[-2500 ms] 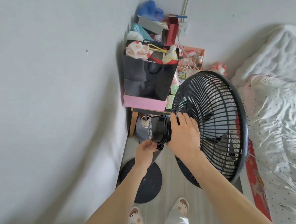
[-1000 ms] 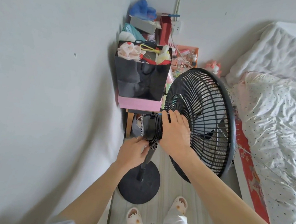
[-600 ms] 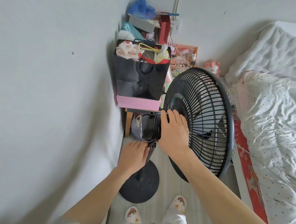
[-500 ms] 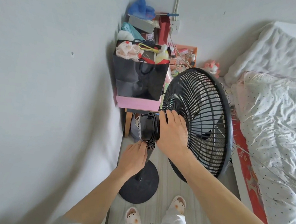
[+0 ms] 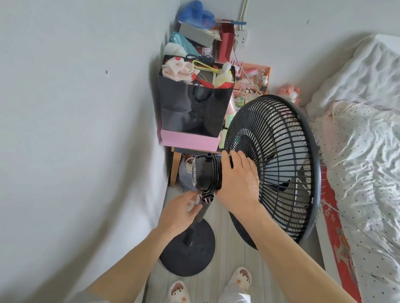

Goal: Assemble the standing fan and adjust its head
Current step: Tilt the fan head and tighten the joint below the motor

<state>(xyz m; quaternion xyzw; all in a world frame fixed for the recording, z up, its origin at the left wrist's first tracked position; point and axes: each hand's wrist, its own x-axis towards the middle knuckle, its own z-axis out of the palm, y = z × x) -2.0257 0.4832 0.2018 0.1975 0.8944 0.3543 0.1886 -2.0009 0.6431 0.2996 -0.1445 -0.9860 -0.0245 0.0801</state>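
A black standing fan stands on the floor between the wall and the bed. Its round grille (image 5: 277,159) faces right, toward the bed. The motor housing (image 5: 205,174) sticks out to the left. My right hand (image 5: 239,180) clasps the back of the fan head where housing meets grille. My left hand (image 5: 180,211) pinches a small ribbed knob (image 5: 207,198) at the joint under the housing, at the top of the pole (image 5: 196,222). The round base (image 5: 187,248) rests flat on the floor.
A grey wall runs close along the left. Behind the fan a small table holds a black bag (image 5: 191,108) on a pink box (image 5: 190,140) and assorted clutter. The bed (image 5: 377,170) fills the right side. My slippered feet (image 5: 209,285) stand just behind the base.
The fan head and both hands hold nearly the same pose. My left hand has shifted slightly at the joint knob, its fingers now blurred with motion.
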